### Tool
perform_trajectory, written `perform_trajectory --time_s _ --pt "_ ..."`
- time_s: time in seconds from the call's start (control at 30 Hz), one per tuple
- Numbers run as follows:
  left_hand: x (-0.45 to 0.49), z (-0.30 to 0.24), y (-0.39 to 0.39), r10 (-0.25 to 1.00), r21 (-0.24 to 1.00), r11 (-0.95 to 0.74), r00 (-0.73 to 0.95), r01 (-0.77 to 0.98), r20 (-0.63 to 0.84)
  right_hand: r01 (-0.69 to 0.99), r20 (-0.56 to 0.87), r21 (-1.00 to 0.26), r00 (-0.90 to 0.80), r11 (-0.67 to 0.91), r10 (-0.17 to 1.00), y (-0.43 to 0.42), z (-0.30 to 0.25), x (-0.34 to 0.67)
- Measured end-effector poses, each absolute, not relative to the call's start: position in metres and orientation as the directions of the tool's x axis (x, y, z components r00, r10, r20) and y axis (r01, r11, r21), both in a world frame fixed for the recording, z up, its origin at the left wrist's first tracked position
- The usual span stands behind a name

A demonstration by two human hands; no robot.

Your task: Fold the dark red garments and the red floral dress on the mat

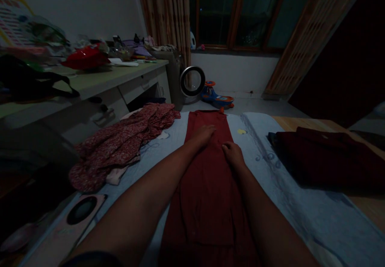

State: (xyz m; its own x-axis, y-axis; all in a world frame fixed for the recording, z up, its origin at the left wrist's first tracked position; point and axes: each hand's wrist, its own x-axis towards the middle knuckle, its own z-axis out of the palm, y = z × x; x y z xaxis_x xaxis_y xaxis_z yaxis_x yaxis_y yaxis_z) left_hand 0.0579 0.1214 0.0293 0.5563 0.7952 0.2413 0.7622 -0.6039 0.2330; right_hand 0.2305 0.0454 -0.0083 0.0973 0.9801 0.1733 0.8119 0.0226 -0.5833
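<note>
A long dark red garment (207, 179) lies folded into a narrow strip on the light blue bedding (258, 170), running away from me. A long flap of its cloth, like a sleeve, lies lengthwise on top. My left hand (205, 134) rests on the far part of the garment, fingers stretched out, palm down. Just to its right, my right hand (234, 153) is closed at the garment's right edge, with fingers curled and cloth at the fingertips. The exact grip is hard to see in the dim light.
A red patterned garment (120, 146) is heaped on the left; dark folded clothes (327, 156) lie on the right. A pale phone-like object (69, 227) is near my left forearm. Beyond are a cluttered desk (105, 78), an open washing-machine door (182, 81) and a blue ride-on toy (215, 96).
</note>
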Motion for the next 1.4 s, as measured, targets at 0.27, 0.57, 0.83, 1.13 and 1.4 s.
perform_trajectory --time_s 0.27,0.57,0.83,1.13,1.4 --pt "0.068 0.033 0.149 0.834 0.166 -0.550 0.549 0.819 0.054 0.792 0.206 -0.610 0.114 0.037 0.972 0.041 -0.007 0.231" --pt "0.058 0.018 0.148 0.899 0.247 -0.436 0.403 0.865 0.173 0.820 0.187 -0.565 0.238 -0.094 0.953 0.038 -0.001 0.222" --pt "0.033 -0.005 0.138 0.922 0.277 -0.317 0.226 0.907 0.316 0.894 0.220 -0.440 0.200 -0.086 0.955 0.034 0.002 0.221" --pt "0.014 0.001 0.166 0.983 0.442 -0.178 0.136 0.879 0.126 0.931 0.318 -0.351 0.214 -0.095 0.923 0.030 0.003 0.217" --pt "0.019 0.003 0.157 0.970 0.414 -0.153 0.056 0.897 0.237 0.856 0.256 -0.417 -0.213 0.307 0.943 0.030 -0.003 0.211"
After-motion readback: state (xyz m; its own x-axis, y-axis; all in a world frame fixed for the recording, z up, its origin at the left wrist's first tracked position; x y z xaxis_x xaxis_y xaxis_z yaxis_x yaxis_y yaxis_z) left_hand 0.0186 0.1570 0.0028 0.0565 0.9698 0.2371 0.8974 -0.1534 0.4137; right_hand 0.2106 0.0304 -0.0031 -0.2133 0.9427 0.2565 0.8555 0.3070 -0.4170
